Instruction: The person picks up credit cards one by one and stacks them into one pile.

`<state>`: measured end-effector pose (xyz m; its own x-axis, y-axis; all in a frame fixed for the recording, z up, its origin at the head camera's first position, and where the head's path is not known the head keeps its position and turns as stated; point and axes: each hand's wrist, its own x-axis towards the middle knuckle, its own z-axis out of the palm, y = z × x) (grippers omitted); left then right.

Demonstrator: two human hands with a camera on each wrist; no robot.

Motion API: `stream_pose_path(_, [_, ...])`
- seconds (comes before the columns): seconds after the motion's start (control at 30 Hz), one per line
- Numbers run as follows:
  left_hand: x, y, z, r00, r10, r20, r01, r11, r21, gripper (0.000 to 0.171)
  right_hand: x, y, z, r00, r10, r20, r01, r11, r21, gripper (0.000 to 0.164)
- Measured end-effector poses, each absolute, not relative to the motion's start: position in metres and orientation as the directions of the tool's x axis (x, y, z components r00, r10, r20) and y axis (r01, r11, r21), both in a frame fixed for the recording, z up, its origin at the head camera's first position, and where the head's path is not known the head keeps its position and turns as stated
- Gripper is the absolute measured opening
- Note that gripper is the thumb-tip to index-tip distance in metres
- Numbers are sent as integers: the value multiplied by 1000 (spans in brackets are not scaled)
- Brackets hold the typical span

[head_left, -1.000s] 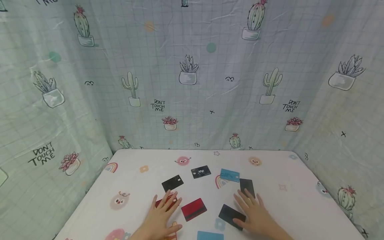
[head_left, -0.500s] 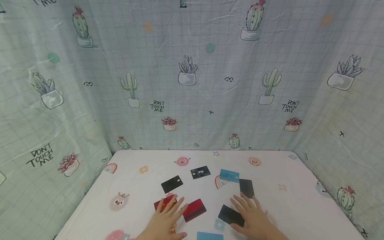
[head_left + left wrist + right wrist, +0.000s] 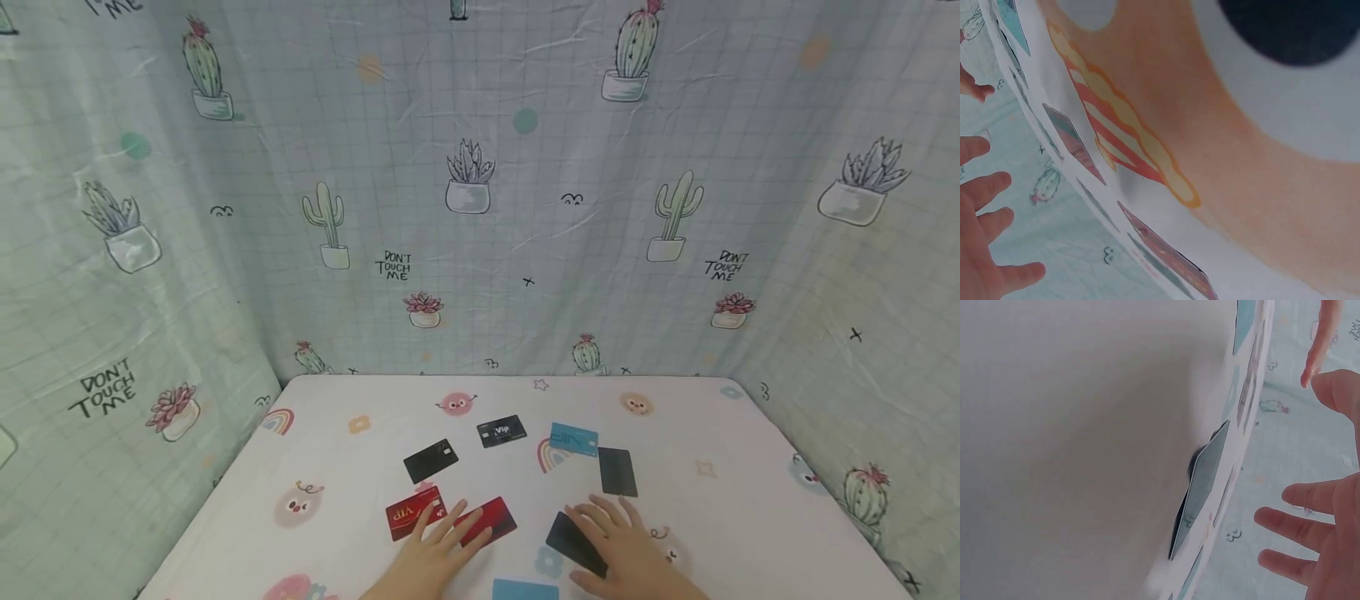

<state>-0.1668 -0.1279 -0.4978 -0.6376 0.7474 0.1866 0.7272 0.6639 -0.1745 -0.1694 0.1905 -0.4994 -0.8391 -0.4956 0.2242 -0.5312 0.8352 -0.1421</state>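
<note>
My left hand (image 3: 429,554) hovers with spread fingers over a red card (image 3: 491,510) that has a dark stripe. Left of those fingers lies a red VIP card (image 3: 405,515). My right hand (image 3: 621,546) is held with its fingers extended above a dark card (image 3: 573,537), hiding its right part. In the left wrist view, the left fingers (image 3: 991,187) are raised off the table and hold nothing. Likewise, the right wrist view has the right fingers (image 3: 1297,528) apart from the dark card (image 3: 1200,487).
Farther back on the white patterned table (image 3: 330,442) lie a black card (image 3: 430,461), a black Vip card (image 3: 501,431), a blue card (image 3: 573,438) and a dark upright-set card (image 3: 617,472). Another blue card (image 3: 525,590) is cut off at the front. A cactus-print curtain (image 3: 480,317) surrounds the table.
My left hand has shifted right, off the red VIP card and over the striped red card. My right hand has drawn slightly back and left, uncovering the upper dark card. The cards stay put.
</note>
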Motion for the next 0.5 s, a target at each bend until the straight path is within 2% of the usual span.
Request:
stream_pose_path(0.13, [-167,-125,-497,-606,773,188,741,634,-221,81,-168,189,-497,-860,-493,135,-510,842,-177,70])
stream_pose_path(0.3, [-167,-122,-496,-581,791,193,753,612,-241,77,-167,185,-496,-857,-506,101,-516,838,-177,71])
stream_pose_path(0.5, [-166,-119,-495,-575,803,155,788,595,-159,73,-166,183,-498,-832,-545,107,-555,821,-137,70])
